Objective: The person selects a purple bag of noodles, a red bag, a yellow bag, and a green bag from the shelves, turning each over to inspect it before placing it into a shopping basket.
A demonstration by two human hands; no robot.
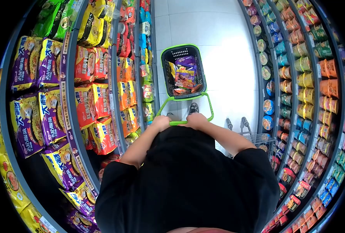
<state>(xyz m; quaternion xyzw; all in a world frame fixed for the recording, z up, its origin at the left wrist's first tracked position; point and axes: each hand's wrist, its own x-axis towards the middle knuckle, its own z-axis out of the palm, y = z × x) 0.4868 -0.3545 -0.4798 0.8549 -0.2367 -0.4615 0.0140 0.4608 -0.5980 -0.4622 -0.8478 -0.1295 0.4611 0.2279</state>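
A black shopping basket (165, 77) with a lime-green rim stands on the floor in front of me. Its green handle (208, 105) reaches back toward my body. My left hand (161, 122) is closed around the left end of the handle's bar, and my right hand (196, 120) grips it toward the right. Inside the basket lie several snack-like packets, among them a purple packet (185, 73) with yellow lettering and a yellow packet (172, 70) at the left wall. Part of the bar is hidden under my fingers.
To the left, shelves hold large purple noodle bags (27, 64) and red noodle bags (85, 64). Shelves of cup noodles (268, 107) line the right side. A wire shopping cart (263, 139) stands close by my right arm. Pale floor tiles (226, 58) stretch ahead between the shelves.
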